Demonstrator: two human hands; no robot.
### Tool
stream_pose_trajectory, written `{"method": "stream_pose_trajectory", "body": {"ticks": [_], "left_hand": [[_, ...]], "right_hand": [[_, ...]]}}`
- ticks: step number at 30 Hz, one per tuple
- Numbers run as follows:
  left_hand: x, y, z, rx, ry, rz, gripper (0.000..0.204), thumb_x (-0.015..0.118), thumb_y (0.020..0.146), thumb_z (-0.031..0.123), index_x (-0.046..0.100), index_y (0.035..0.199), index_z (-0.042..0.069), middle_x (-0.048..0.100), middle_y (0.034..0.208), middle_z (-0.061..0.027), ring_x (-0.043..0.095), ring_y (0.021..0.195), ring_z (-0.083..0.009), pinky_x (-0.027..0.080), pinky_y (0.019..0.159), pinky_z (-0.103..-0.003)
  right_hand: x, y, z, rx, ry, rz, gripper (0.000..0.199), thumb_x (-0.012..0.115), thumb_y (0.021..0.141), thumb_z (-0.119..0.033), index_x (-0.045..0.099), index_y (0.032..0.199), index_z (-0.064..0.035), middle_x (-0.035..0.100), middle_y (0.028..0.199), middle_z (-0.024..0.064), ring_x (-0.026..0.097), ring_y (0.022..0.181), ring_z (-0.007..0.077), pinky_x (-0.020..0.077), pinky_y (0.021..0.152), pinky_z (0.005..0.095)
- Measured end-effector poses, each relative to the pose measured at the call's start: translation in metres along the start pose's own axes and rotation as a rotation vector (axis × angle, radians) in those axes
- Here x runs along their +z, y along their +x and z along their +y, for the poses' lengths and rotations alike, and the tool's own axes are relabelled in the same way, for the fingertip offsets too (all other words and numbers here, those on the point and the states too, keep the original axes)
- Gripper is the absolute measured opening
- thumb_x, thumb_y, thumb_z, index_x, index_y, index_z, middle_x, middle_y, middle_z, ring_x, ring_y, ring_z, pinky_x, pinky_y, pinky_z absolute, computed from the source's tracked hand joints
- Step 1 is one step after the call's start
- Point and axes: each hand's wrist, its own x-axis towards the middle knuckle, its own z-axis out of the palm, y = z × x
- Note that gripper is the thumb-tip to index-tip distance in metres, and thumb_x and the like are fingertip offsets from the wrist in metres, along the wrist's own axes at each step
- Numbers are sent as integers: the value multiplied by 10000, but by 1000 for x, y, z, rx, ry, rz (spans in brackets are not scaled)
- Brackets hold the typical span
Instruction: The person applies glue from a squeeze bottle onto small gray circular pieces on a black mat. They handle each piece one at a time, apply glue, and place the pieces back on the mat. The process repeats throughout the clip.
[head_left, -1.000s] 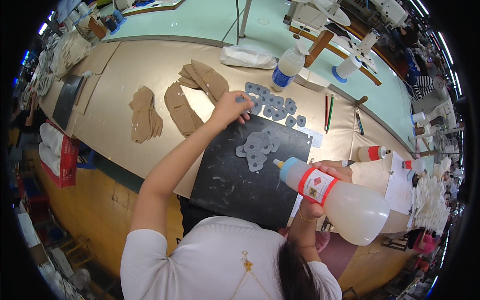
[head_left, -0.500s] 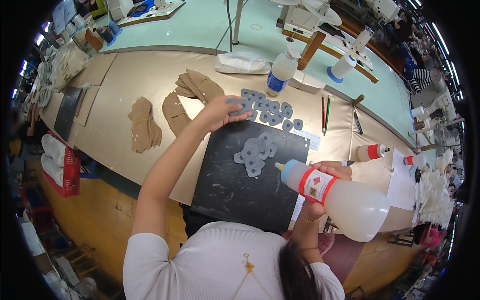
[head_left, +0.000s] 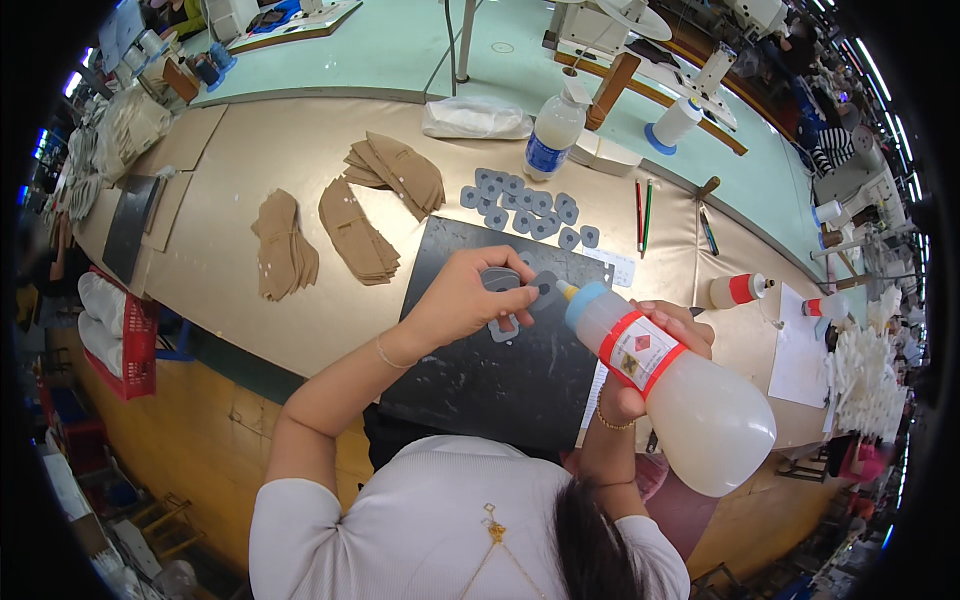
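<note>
Between the thumb and fingers of my left hand (head_left: 465, 300) is a small grey patch (head_left: 545, 291) with a dark centre. More grey patches lie under that hand on the black board (head_left: 450, 375), partly hidden by it. My right hand (head_left: 668, 345) is wrapped round a squeeze bottle (head_left: 712, 425) of whitish liquid with a red-edged label. The bottle is tilted, its pale blue cap (head_left: 586, 303) and yellowish nozzle (head_left: 568, 290) pointing at the held patch. Nozzle and patch are very close; whether they touch I cannot tell. Beyond the board lies a group of loose grey patches (head_left: 530, 205).
Bundles of brown cut pieces (head_left: 355, 235) lie left of the board. A clear bottle with a blue label (head_left: 553, 135) stands behind the patches. Pencils (head_left: 644, 215), a smaller red-labelled bottle (head_left: 740, 290) and white paper (head_left: 798, 355) are on the right. A red basket (head_left: 135, 345) stands at the left.
My left hand has come back from the far patches to above the board, now holding a patch beside the nozzle. The bottle in my right hand has stayed nearly in place, tilting slightly.
</note>
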Motion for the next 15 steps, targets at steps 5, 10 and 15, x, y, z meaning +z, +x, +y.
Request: {"method": "stream_pose_trajectory", "body": {"ticks": [5, 10, 15], "left_hand": [[8, -6, 2, 31, 44, 10, 156, 671, 810, 64, 574, 903, -17, 615, 822, -77, 662, 686, -161, 510, 514, -233], [10, -10, 5, 40, 68, 4, 164, 674, 811, 78, 584, 904, -22, 617, 793, -67, 659, 698, -153, 511, 522, -234], [4, -9, 0, -33, 37, 27, 194, 687, 809, 112, 605, 932, -13, 613, 756, -49, 600, 604, -101, 466, 489, -210]], "right_hand": [[-2, 1, 0, -39, -17, -13, 789, 659, 661, -658, 491, 1082, -11, 528, 962, 131, 597, 872, 262, 504, 768, 351], [-4, 1, -2, -22, -76, -16, 811, 628, 668, -684, 480, 1070, 5, 516, 947, 127, 598, 863, 265, 518, 749, 355], [-5, -1, -12, -51, -86, 70, 869, 563, 681, -740, 456, 1056, 36, 492, 916, 112, 600, 819, 259, 539, 705, 349]]}}
